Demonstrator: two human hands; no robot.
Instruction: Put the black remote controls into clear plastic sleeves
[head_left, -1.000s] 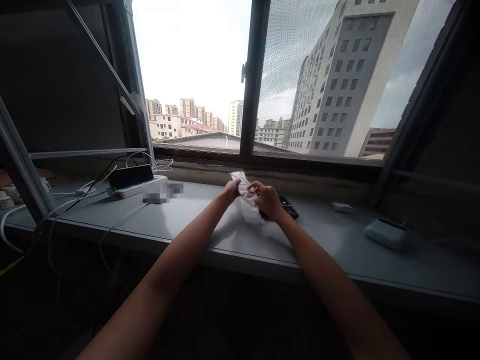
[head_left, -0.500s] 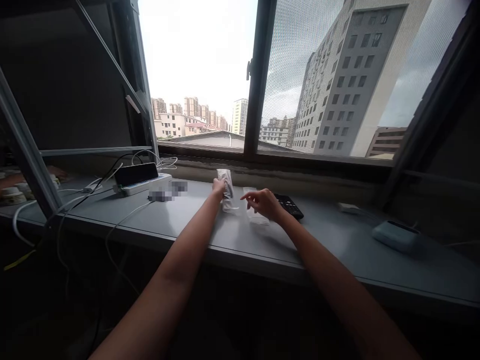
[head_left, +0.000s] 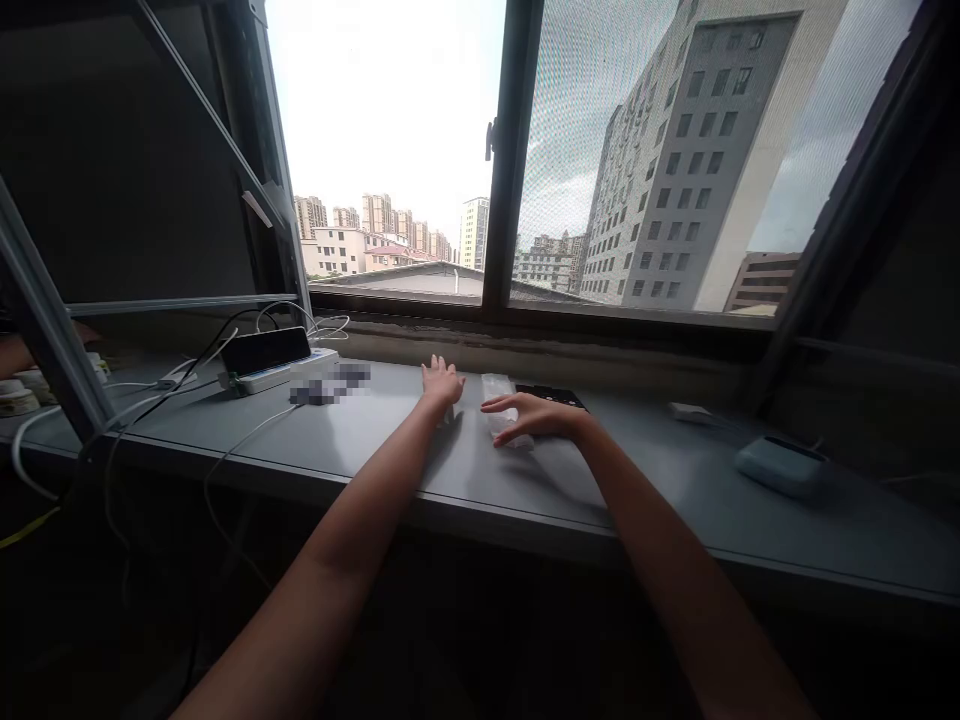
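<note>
My left hand (head_left: 442,383) is stretched out palm down over the desk (head_left: 300,440), fingers spread. A small pale bit of something shows below its palm; the rest is hidden under the hand. To its right lies a clear, crinkled plastic bag (head_left: 496,384). My right hand (head_left: 532,415) hovers at that bag with thumb and fingers apart, holding nothing I can see; whether the fingertips touch the plastic I cannot tell. Behind this hand a flat black thing with buttons (head_left: 547,396), like a keyboard or calculator, is partly covered.
A dark-screened phone (head_left: 266,350) leans on a white power strip (head_left: 292,372) at left, among cables. Farther right are a small white box (head_left: 690,412) and a blue-grey case (head_left: 780,466). Metal frame posts stand at left; someone's arm (head_left: 15,355) shows beyond, near small jars (head_left: 16,398).
My left hand has gone from gripping an upright white packet to lying spread, palm down; the packet is no longer plainly seen. My right hand's fingers have opened over the clear bag.
</note>
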